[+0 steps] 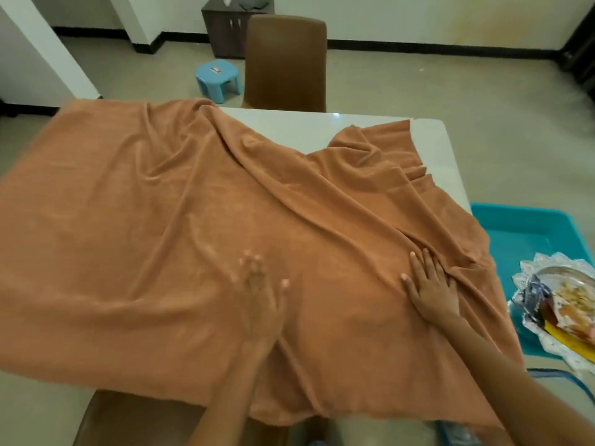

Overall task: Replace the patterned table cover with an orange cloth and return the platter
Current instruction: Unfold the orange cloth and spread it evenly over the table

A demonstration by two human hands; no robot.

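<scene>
- Orange terry-like cloth (199,226): spread over most of the white rectangular table (444,162), covering the left and centre of the frame. Long diagonal folds run from the upper centre toward the lower right. A bunched, creased section lies at the upper right of the cloth. The near edge hangs over the table edge at the bottom of the frame.
- White table: bare surface shows only along the far edge at the upper centre and down the right-hand strip.
- Left hand (262,300): at the lower centre of the frame, palm down on the cloth, fingers spread and straight. It is motion-blurred. It grasps nothing.
- Right hand (431,288): at the lower right of centre, laid flat on the cloth with straight fingers pointing toward the upper part of the frame. It rests just beside a ridge of folded fabric. It grasps nothing.
- Silver scalloped platter (528,278): at the right edge of the frame, off the table, resting on a turquoise plastic tub (521,226). It carries packets and food items; their details are too small to tell.
- Brown upholstered chair (286,59): at the far side of the table, upper centre.
- Light blue plastic stool (219,80): on the floor left of that chair.
- Dark cabinet (231,30): against the wall at the top of the frame.
</scene>
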